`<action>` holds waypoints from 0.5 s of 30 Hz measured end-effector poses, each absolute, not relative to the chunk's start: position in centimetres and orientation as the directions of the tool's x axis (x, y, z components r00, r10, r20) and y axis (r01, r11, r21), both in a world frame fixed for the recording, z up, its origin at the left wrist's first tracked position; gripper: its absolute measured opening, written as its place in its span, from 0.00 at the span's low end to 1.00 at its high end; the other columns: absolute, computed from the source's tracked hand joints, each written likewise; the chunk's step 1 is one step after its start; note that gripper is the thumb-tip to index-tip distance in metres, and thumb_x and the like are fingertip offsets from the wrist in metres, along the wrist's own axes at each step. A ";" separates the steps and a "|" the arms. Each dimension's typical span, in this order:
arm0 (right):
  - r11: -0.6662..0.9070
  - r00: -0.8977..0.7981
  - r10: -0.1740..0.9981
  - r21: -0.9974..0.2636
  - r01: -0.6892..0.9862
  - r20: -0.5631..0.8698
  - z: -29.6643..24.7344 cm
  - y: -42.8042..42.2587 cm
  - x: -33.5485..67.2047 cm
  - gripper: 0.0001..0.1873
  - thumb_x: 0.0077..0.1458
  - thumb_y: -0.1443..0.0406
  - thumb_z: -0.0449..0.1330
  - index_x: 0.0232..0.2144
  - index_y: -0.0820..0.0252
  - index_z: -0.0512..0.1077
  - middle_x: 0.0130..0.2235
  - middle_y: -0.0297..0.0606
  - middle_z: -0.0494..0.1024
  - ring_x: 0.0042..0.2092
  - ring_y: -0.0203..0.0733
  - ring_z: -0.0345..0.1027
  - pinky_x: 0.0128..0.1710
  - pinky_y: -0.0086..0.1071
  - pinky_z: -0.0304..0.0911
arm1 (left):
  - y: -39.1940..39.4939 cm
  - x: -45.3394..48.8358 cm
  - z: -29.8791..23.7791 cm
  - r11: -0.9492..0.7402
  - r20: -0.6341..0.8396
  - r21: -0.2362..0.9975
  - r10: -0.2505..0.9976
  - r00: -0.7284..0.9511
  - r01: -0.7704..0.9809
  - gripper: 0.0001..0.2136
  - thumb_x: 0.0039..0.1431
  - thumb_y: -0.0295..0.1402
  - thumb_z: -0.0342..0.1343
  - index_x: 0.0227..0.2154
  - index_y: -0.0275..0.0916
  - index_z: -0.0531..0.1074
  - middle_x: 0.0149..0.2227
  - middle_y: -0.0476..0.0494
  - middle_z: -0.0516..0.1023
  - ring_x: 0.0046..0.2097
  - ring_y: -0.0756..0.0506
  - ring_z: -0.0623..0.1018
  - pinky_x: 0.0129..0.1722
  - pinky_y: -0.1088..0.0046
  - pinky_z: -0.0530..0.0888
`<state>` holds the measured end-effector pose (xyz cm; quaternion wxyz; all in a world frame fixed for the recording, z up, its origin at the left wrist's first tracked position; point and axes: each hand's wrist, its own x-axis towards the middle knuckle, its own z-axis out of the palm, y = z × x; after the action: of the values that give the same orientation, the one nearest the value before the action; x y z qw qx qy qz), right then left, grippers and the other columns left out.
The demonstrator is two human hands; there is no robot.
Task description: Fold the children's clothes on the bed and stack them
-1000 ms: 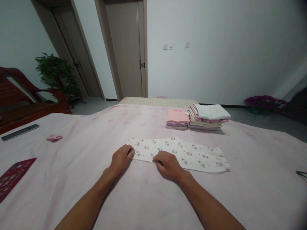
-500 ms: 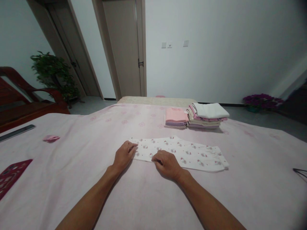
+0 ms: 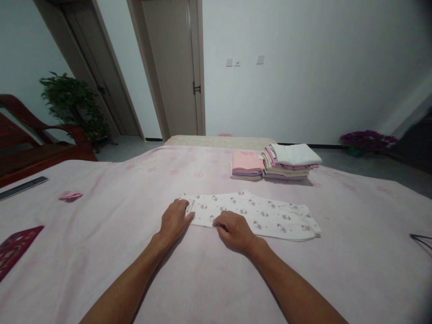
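Observation:
A folded pair of white children's pants (image 3: 270,216) with a small cartoon print lies flat, lengthwise from left to right in front of me. My left hand (image 3: 175,220) is at its left end, fingers around the end of the fabric and thumb on top, with a bit of the edge raised between them. Fingers curled, my right hand (image 3: 234,229) presses on the near edge left of the middle and pinches the cloth there. The fingertips of that hand are partly hidden.
Beyond the pants stand a stack of folded pink and purple cloths (image 3: 247,164) and a taller stack of folded clothes (image 3: 293,157). To the left lie a small pink cloth piece (image 3: 70,196), a dark red printed item (image 3: 18,249) and a grey flat device (image 3: 23,188) on the pink bedspread (image 3: 118,216).
My left fingers have drawn in at the left end of the pants, the thumb now nearer the front edge, and the fabric edge is slightly raised. The right hand stays in place.

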<state>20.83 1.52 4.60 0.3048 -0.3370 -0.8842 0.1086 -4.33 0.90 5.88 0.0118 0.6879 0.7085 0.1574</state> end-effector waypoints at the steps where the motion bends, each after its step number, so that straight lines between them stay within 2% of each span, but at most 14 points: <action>1: 0.750 -0.587 0.662 -0.397 0.529 0.466 4.6 1.5 20.8 0.13 0.48 0.76 0.56 0.33 0.57 0.75 0.32 0.34 0.76 0.36 0.39 0.67 0.39 0.31 0.59 | 0.9 -4.2 6.1 0.019 0.176 0.215 0.983 -0.057 0.976 0.14 0.61 0.39 0.55 0.46 0.39 0.70 0.47 0.39 0.75 0.47 0.42 0.75 0.44 0.69 0.69; 8: 0.753 -0.587 0.657 -0.390 0.529 0.472 4.3 1.7 20.9 0.13 0.49 0.76 0.57 0.34 0.56 0.75 0.32 0.34 0.76 0.36 0.39 0.67 0.40 0.32 0.59 | 1.5 -4.0 8.0 0.130 0.007 0.095 0.991 -0.131 0.987 0.10 0.62 0.31 0.49 0.45 0.37 0.69 0.46 0.35 0.76 0.43 0.41 0.78 0.37 0.69 0.68; 15: 0.752 -0.589 0.659 -0.393 0.529 0.468 4.1 1.6 21.0 0.13 0.50 0.75 0.57 0.35 0.56 0.75 0.33 0.34 0.77 0.37 0.40 0.68 0.41 0.32 0.60 | 1.2 -3.7 7.9 0.095 0.031 0.038 0.995 -0.096 0.995 0.14 0.63 0.38 0.49 0.46 0.36 0.69 0.47 0.32 0.75 0.45 0.37 0.77 0.36 0.67 0.70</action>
<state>21.01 1.62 4.13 0.3049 -0.3354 -0.8850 0.1066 -3.71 1.24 7.89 0.0012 0.6722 0.7400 0.0246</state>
